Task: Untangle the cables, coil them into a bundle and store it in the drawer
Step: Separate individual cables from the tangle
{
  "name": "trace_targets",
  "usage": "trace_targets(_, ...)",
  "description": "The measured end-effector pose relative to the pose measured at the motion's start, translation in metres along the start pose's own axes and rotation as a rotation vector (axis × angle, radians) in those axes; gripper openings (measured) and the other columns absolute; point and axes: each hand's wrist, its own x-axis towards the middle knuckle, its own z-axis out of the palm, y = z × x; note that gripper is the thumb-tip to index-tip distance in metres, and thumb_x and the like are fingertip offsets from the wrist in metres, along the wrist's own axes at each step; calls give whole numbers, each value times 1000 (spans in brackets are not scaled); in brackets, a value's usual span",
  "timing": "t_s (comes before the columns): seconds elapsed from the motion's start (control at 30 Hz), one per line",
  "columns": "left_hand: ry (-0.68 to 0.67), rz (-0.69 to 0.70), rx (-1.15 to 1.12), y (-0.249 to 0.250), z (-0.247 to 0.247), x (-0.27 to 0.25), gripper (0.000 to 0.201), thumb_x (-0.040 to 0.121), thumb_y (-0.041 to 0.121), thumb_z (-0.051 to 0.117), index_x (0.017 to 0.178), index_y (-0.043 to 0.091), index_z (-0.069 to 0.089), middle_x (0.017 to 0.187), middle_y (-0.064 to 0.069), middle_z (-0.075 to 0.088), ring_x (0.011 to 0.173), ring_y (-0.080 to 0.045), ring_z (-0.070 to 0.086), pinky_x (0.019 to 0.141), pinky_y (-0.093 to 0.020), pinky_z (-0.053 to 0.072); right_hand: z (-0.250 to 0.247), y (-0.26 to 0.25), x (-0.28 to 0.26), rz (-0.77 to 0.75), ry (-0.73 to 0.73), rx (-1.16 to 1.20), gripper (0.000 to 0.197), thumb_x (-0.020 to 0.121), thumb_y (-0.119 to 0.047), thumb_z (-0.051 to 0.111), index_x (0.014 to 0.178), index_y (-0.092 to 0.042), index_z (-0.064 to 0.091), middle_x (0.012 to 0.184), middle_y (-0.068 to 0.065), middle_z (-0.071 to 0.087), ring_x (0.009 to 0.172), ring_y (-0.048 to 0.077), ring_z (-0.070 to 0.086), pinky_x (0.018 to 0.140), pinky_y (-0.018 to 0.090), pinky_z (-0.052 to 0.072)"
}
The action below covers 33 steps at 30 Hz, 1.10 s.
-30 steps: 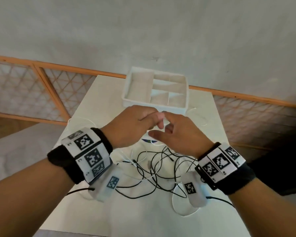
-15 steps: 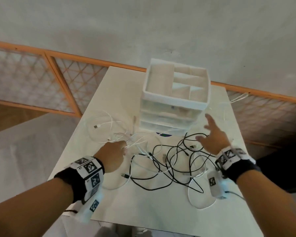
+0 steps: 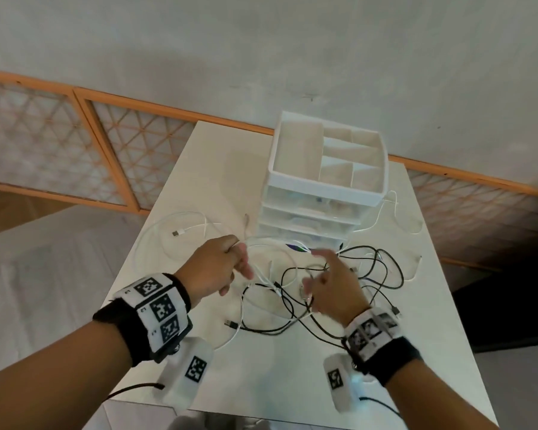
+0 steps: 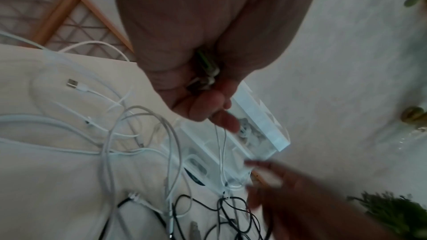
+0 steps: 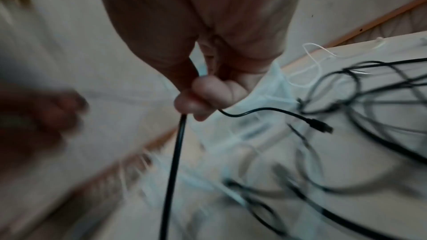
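A tangle of black cables (image 3: 382, 274) and white cables (image 3: 156, 240) lies on the white table (image 3: 292, 383) in front of a white drawer unit (image 3: 323, 193) whose drawers are all pushed in. My left hand (image 3: 227, 265) is raised over the tangle's left part and grips thin white cables (image 4: 219, 149) that hang from its curled fingers (image 4: 208, 105). My right hand (image 3: 326, 280) hovers over the black tangle. In the right wrist view its curled fingers (image 5: 203, 96) grip a black cable (image 5: 175, 161), and a black plug (image 5: 321, 127) dangles beside them.
The drawer unit carries an open divided tray (image 3: 330, 156) on top. A white USB plug (image 3: 177, 233) lies at the table's left. A thin white wire (image 3: 398, 218) trails right of the unit. An orange-framed lattice railing (image 3: 106, 156) runs behind the table.
A second ago both hands met in front of the drawer unit. They then dropped apart onto the cables, and now they come back toward the middle, each holding cable.
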Motion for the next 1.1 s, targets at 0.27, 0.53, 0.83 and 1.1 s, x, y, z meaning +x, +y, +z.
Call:
trace_targets(0.27, -241, 137, 34, 11, 40, 3, 24, 105, 15, 34, 89, 5, 49, 73, -10, 63, 38, -7, 35, 40, -20, 27, -79, -113, -33, -431, 211, 754, 17, 94, 8, 54, 94, -2, 67, 75, 14, 63, 54, 23, 65, 52, 28, 55)
trace_targets(0.53, -15, 19, 26, 5, 2, 11, 28, 102, 6, 35, 80, 9, 52, 62, -3, 47, 37, -1, 39, 40, -16, 31, -124, -67, -6, -140, 458, 386, 35, 95, -8, 49, 125, -20, 64, 92, 11, 71, 50, 18, 63, 49, 29, 51)
trace_targets(0.83, 11, 210, 47, 81, 24, 5, 26, 99, 8, 37, 81, 8, 56, 60, -8, 56, 46, -19, 45, 43, -27, 40, -69, -108, -48, -422, 69, -365, 51, 72, -72, 68, 82, -22, 67, 71, -5, 65, 67, 9, 61, 60, 23, 43)
trace_targets(1.1, -163, 282, 194, 25, 22, 5, 30, 107, 26, 33, 92, 12, 54, 74, 1, 43, 62, -1, 40, 57, -10, 33, -123, -85, -6, -280, 431, -195, 59, 97, -62, 40, 63, -14, 45, 62, 2, 50, 64, 26, 50, 57, 33, 33)
